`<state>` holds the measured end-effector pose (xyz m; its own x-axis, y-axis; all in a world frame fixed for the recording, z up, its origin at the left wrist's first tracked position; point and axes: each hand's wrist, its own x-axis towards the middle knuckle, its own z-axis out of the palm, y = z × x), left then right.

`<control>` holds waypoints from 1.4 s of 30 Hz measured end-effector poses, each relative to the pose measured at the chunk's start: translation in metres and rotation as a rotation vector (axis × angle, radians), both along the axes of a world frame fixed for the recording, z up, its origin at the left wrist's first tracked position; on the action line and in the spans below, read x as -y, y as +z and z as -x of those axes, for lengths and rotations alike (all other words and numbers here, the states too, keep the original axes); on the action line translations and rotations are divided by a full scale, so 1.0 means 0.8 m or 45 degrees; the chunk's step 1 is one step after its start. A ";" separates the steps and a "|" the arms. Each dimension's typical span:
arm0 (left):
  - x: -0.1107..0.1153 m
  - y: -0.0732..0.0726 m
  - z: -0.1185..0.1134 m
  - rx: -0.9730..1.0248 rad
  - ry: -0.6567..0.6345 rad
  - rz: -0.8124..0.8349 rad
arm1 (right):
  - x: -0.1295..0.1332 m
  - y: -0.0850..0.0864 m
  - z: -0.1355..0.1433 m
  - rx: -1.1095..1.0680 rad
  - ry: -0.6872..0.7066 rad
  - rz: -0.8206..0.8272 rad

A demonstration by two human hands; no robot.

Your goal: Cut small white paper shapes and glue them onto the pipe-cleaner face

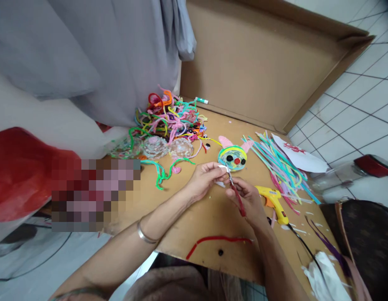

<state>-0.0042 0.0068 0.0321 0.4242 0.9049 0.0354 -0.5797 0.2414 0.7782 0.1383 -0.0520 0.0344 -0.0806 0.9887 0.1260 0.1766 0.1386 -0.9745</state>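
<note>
Near the middle of the cardboard table top, my left hand (204, 179) pinches a small piece of white paper (224, 168). My right hand (247, 198) is closed on red-handled scissors (238, 196), whose blades meet the paper at my left fingertips. Just beyond both hands lies a round craft face (232, 158) of wound blue and green pipe cleaner. It has pink ears, black eyes, a red nose and a yellow band. Another scrap of white paper (220, 183) rests under my hands, partly hidden by them.
A tangled heap of pipe cleaners (171, 119) fills the back left. On the right lie straight pipe cleaners (281, 163), a yellow glue gun (277, 202) with a black cord, and a brown bag (363, 238). A red pipe cleaner (219, 239) lies near the front edge.
</note>
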 end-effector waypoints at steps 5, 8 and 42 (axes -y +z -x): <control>-0.003 0.001 0.002 -0.047 0.005 -0.036 | -0.001 0.006 -0.001 0.039 0.002 0.021; -0.004 -0.001 0.004 -0.073 -0.021 -0.056 | -0.001 0.006 -0.003 0.050 -0.013 0.021; -0.017 0.003 0.021 -0.432 -0.012 -0.189 | -0.003 0.010 -0.014 0.227 0.016 0.079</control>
